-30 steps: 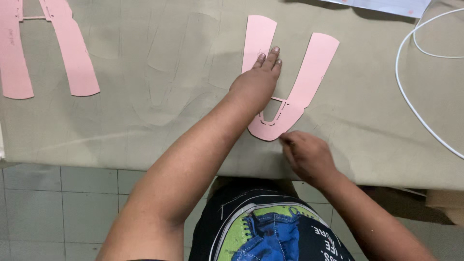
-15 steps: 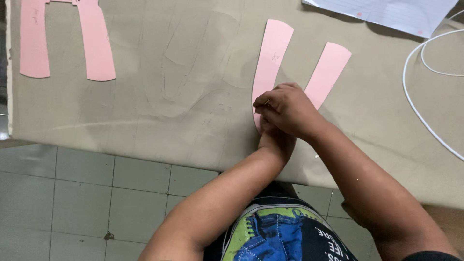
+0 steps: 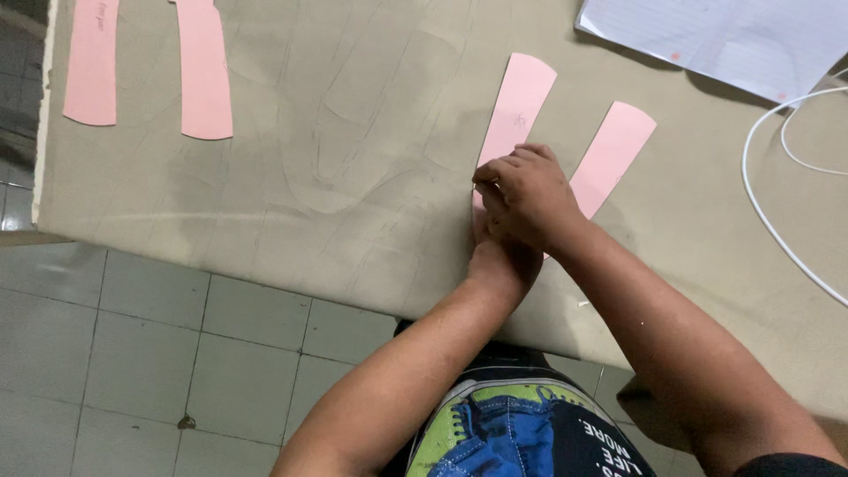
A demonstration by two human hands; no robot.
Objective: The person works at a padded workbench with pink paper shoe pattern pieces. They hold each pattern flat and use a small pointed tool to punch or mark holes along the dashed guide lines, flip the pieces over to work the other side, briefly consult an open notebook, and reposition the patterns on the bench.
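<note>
Nearest, the left hand (image 3: 502,256) lies flat, grasping nothing, under the right hand (image 3: 523,196), whose fingers pinch something hidden, both pinning the pink U-shaped pattern piece (image 3: 521,104) on the counter (image 3: 353,177); uneven pressure could skew it toward twelve o'clock.

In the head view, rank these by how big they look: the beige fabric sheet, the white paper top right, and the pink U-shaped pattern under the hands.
1. Beige fabric sheet, largest by far.
2. White paper, though cropped by the frame.
3. Pink U-shaped pattern, partly hidden under the right hand and left hand, so its rank below the paper is unsure.
</note>
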